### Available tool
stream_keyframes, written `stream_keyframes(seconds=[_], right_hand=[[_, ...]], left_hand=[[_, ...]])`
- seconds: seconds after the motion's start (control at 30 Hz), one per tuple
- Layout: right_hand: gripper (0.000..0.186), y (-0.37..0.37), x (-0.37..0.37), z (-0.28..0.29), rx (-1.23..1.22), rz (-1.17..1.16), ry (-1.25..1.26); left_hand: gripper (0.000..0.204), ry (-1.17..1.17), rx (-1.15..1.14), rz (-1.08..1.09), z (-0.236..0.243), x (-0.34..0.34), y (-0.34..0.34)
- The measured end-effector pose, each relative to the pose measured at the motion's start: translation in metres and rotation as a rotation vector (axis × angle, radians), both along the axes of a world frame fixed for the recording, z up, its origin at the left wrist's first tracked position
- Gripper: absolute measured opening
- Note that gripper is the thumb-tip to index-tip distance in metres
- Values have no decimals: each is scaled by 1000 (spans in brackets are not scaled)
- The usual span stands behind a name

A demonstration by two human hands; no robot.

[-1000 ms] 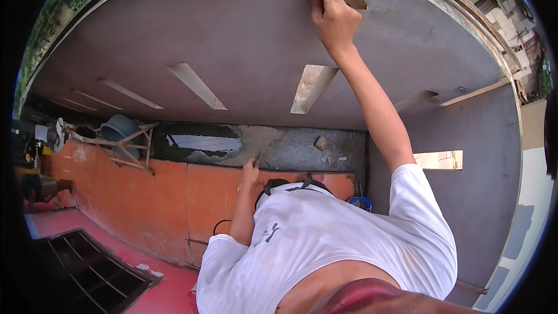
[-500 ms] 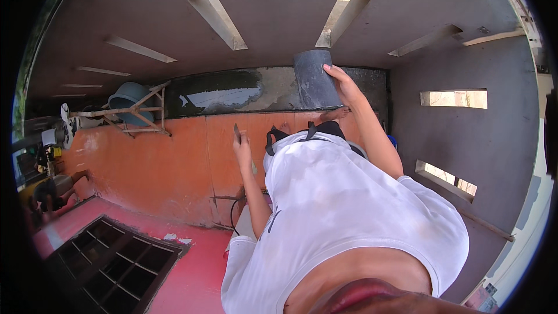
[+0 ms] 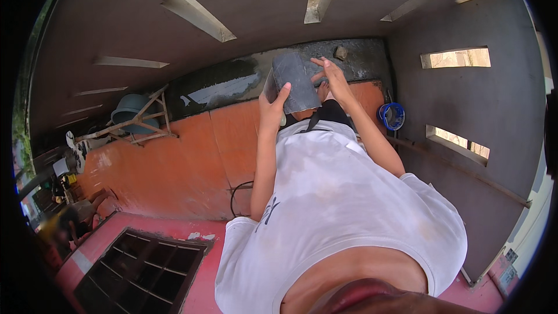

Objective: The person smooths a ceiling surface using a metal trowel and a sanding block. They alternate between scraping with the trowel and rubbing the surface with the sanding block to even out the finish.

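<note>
Left hand [image 3: 272, 107] grips the lower left edge of a dark grey slab [image 3: 296, 81], thumb on its face. Right hand [image 3: 328, 78] lies open against the slab's right edge, fingers spread. Slab is held in front of the chest, above the orange floor [image 3: 174, 163].

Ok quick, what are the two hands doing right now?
Left hand: closed on the edge of the dark grey flat slab, holding it up.
Right hand: fingers spread open, pressed flat against the slab's other side.

Grey wall [image 3: 465, 99] close on the right of the dark slab [image 3: 295, 81]; open room leftward.
</note>
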State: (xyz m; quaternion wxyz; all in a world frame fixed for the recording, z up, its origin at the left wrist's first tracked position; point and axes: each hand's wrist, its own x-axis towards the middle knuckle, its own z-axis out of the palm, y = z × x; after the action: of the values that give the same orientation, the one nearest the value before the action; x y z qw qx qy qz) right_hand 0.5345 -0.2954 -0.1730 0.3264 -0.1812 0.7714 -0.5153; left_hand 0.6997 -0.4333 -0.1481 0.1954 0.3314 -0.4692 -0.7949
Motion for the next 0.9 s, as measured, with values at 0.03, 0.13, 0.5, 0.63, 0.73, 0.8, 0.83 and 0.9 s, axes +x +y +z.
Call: stream_keyframes(seconds=[0.03,0.13,0.5,0.63,0.73,0.8,0.83,0.9], right_hand=[[61,25,-7,-44,164,5,228],[57,113,-12,-157,566,-80,314],[66,329,89,-289,549,-791,-698],[47,286,57,-282,400,-464,-628],[32,219,18,-291,57,-653,-269],[31,174,-14,-259,-311,-643,-40],[30,156,-32,-237,-312,-612,11],[27,136,-67,-197,-363,-626,-16]], left_hand=[[67,-45,68,7,-3,1,2],[68,-100,80,115,9,5,2],[47,285,-154,148,151,-25,-140],[34,520,-143,21,264,-80,-145],[29,525,-163,-18,267,-139,-114],[33,425,-154,-41,271,-184,-75],[36,434,-161,-69,270,-205,-68],[39,495,-126,-69,276,-250,-56]])
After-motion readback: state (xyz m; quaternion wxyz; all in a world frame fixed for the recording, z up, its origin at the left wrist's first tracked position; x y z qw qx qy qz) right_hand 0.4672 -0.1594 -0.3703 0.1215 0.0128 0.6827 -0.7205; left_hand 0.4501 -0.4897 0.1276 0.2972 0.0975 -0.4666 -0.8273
